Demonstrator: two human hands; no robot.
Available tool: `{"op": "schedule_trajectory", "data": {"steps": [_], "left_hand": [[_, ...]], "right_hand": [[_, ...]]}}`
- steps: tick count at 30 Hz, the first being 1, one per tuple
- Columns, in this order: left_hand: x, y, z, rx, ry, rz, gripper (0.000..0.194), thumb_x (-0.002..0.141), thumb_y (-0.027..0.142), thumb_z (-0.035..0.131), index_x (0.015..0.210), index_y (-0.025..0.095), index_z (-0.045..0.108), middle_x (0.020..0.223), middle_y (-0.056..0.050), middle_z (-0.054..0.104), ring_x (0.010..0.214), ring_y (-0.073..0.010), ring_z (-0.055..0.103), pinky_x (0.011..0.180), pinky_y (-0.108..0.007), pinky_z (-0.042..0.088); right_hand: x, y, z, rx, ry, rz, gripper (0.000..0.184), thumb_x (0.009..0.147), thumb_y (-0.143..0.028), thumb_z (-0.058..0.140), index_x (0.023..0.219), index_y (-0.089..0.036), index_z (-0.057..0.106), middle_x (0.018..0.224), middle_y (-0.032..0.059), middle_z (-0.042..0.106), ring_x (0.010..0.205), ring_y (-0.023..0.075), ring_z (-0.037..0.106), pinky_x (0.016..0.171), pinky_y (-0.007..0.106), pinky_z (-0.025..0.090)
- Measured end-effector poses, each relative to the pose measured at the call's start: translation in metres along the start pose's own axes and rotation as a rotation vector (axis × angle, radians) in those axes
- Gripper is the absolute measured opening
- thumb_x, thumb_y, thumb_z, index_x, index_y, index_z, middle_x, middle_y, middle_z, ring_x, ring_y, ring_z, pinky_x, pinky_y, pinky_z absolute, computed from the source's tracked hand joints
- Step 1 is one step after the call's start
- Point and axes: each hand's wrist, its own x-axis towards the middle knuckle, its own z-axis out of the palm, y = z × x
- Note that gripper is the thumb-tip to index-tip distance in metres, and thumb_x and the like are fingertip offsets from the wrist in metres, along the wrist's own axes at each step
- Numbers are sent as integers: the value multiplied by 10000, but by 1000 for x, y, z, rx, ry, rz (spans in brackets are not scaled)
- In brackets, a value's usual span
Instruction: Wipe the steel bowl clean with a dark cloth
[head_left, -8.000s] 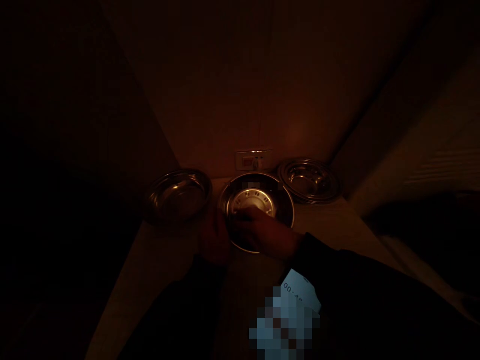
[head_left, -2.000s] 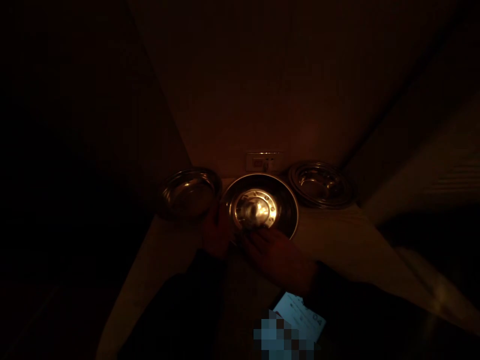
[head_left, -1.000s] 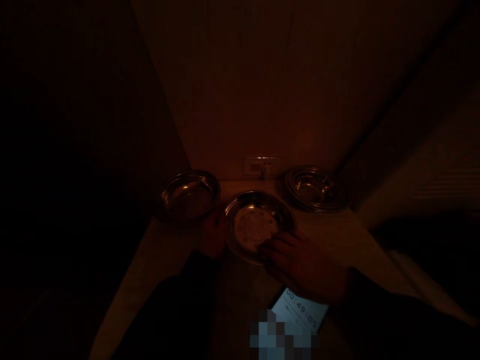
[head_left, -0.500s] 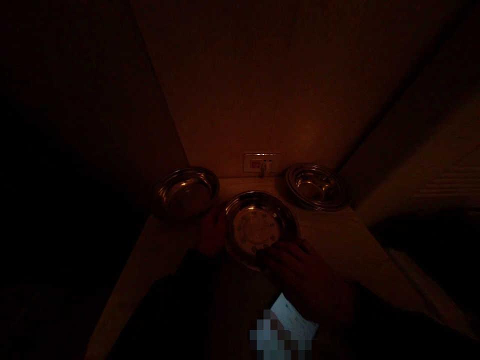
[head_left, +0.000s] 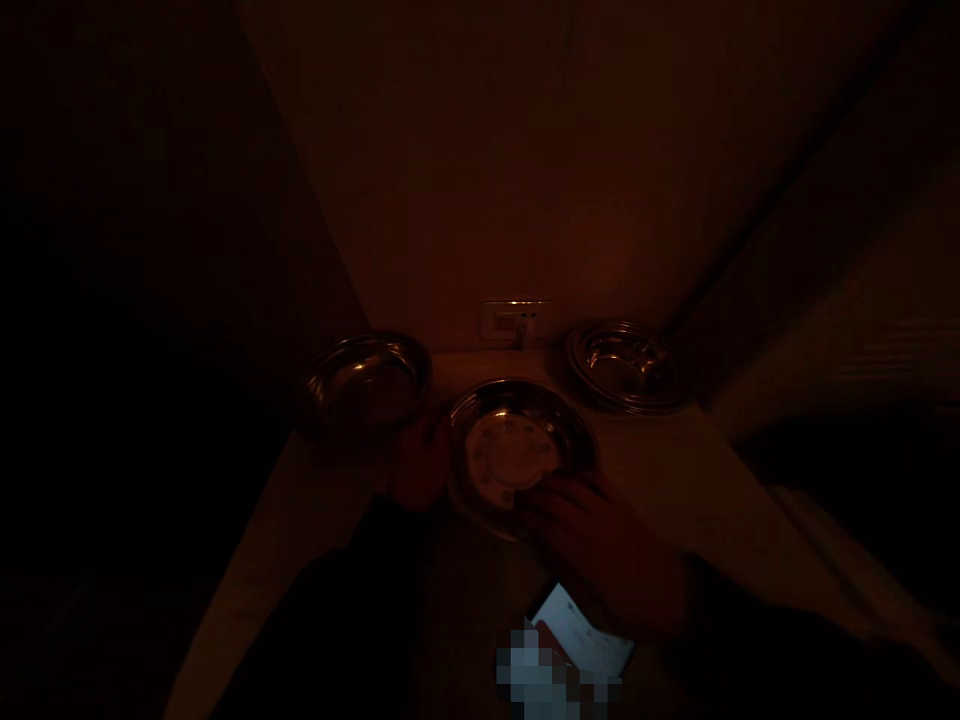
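Observation:
A shiny round metal dish [head_left: 510,450] with a wide rim lies on the table in front of me, a ring of faint marks on its flat bottom. At its left rim is my left hand [head_left: 420,465], fingers curled against the edge; the dark hides the fingertips. My right hand [head_left: 600,545] reaches over the near right rim, its fingers stretched out side by side across the inside of the dish. Whether anything thin lies under them cannot be seen.
A deeper metal bowl [head_left: 367,385] stands at the back left, and stacked metal dishes [head_left: 626,365] at the back right. A wall socket [head_left: 517,320] with a plug is behind. A lit phone screen [head_left: 581,635], partly pixelated, glows below my right hand. The room is very dark.
The view has shifted slightly. My right hand sits a little further left, its fingers still over the dish. My left hand stays at the left rim.

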Motion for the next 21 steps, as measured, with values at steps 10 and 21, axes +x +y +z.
{"op": "schedule_trajectory", "data": {"steps": [10, 21], "left_hand": [[2, 3, -3, 36, -63, 37, 410, 865, 279, 442, 1180, 84, 618, 1184, -103, 650, 1109, -231, 595, 983, -352, 432], [0, 1, -1, -31, -44, 15, 386, 859, 292, 452, 1146, 120, 643, 1141, -87, 675, 1063, -226, 618, 946, -346, 460]], "right_hand": [[-6, 63, -17, -139, 22, -2, 308, 936, -202, 384, 1179, -168, 570, 1217, 112, 609, 1125, 251, 504, 876, 437, 355], [-16, 52, -30, -79, -62, -53, 341, 924, -227, 418, 1236, -151, 534, 1258, 125, 574, 1154, 271, 467, 895, 444, 362]]}}
